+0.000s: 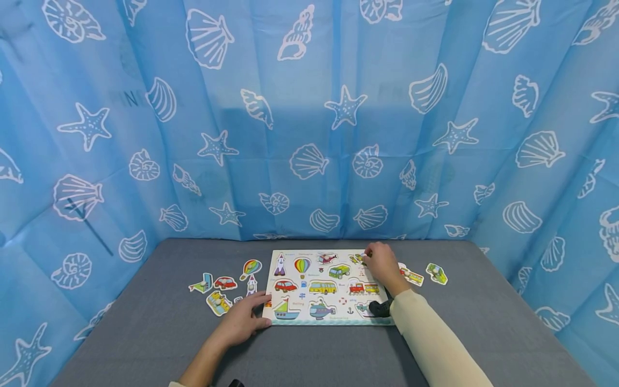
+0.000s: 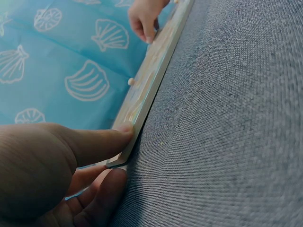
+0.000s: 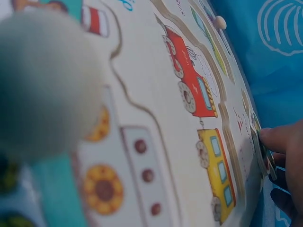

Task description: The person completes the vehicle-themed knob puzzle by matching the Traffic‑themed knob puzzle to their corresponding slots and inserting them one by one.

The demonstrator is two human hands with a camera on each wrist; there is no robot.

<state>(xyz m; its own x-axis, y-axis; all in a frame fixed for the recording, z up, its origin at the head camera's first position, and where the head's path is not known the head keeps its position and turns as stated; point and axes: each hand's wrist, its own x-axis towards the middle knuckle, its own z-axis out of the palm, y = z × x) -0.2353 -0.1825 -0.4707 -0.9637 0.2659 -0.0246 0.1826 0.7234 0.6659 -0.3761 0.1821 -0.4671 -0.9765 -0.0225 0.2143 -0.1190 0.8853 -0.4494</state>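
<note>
A flat wooden picture puzzle board [image 1: 329, 322] with vehicle shapes lies in the middle of the table. At its near left corner my left hand [image 1: 242, 320] grips the edge; the left wrist view shows the thumb [image 2: 106, 142] on top and fingers below. My right hand [image 1: 384, 269] is at the far right corner, pinching a small yellowish puzzle piece [image 1: 358, 259] over the board. The right wrist view shows that puzzle piece [image 3: 262, 153] tilted on edge at the fingertips. Its picture is mostly hidden. A large blurred round knob [image 3: 47, 85] stands in the foreground there.
Left of the board lie loose pieces: a balloon [image 1: 251, 267], a red car [image 1: 225, 282], a rocket [image 1: 251, 285], a sailboat [image 1: 201, 284] and a bus [image 1: 219, 303]. Right of it are a train piece [image 1: 412, 276] and a green piece [image 1: 437, 273]. A blue curtain [image 1: 309, 204] hangs behind.
</note>
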